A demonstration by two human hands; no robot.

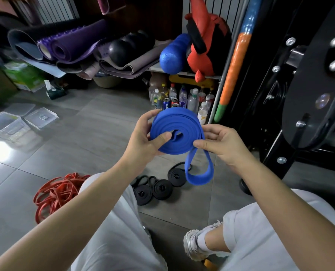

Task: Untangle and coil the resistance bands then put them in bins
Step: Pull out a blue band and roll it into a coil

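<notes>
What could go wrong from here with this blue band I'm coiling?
1. The blue coil stays tight only through the left hand and right hand; easing either grip could let it spring open.
2. The hanging end loop is not yet wound and might twist.
3. The bins sit off left; the coil may loosen on the way.

Both bare forearms reach forward from the lower corners and meet in front of the bent knees. The left hand (141, 139) cups the coiled blue band (178, 122) from its left side, with the thumb pressed across the coil's face and the fingers curled behind the rim. The right hand (221, 143) pinches the coil's right edge between thumb and fingers. The wrists sit about level, palms turned toward each other.
</notes>
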